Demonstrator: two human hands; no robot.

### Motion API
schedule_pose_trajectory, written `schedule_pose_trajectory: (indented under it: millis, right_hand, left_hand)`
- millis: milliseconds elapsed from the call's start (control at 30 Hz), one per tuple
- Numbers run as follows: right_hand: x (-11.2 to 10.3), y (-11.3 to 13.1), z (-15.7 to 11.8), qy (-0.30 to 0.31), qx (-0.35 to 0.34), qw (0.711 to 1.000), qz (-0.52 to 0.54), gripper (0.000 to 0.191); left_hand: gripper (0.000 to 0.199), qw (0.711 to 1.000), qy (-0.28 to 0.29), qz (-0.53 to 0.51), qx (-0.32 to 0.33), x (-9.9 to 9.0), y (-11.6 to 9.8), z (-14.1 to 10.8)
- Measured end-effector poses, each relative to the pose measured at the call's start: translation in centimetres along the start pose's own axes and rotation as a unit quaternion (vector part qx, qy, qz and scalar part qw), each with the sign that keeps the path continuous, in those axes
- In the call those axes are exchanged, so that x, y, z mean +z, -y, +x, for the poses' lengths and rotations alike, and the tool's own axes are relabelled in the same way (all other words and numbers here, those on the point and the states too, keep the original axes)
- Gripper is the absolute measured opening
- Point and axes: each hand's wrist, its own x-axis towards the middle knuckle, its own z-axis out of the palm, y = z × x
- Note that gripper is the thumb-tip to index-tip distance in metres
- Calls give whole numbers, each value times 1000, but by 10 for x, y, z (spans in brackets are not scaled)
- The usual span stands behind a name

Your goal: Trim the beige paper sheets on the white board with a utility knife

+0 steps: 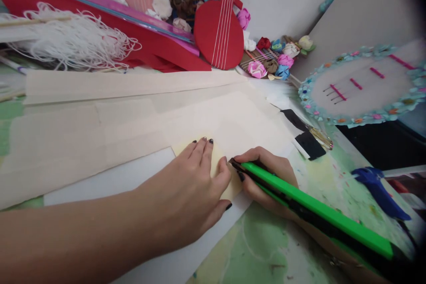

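Note:
My left hand (189, 182) lies flat with fingers stretched on a small pale yellow sheet (233, 188), pressing it down. Pinched in my right hand (271, 177) near its front end is a green and black utility knife (313, 204). Its tip meets the yellow sheet close to my left thumb; the blade itself is too small to make out. Under the yellow sheet is a white board (113, 177). A large cream paper (219, 115) spreads beyond my fingertips, with a folded strip along its far side.
White string (83, 37) is heaped at the back left. A red paper lute shape (218, 33) and paper flowers (266, 64) stand behind. Black pieces (309, 144) and scissors (321, 137) lie right, near a blue glue gun (379, 191). A flower-rimmed oval (362, 86) stands at far right.

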Motion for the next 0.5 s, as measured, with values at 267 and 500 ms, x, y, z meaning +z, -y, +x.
schedule_pose_trajectory:
  millis: [267,500]
  right_hand:
    - [0,3,3,-2,2,1000,-3,21]
    - [-1,3,1,-11,0,1000,1,23]
  left_hand:
    - [56,1000,6,3,-3,2,-1,-1]
    - [57,1000,3,-6,-14,5,-2,-2]
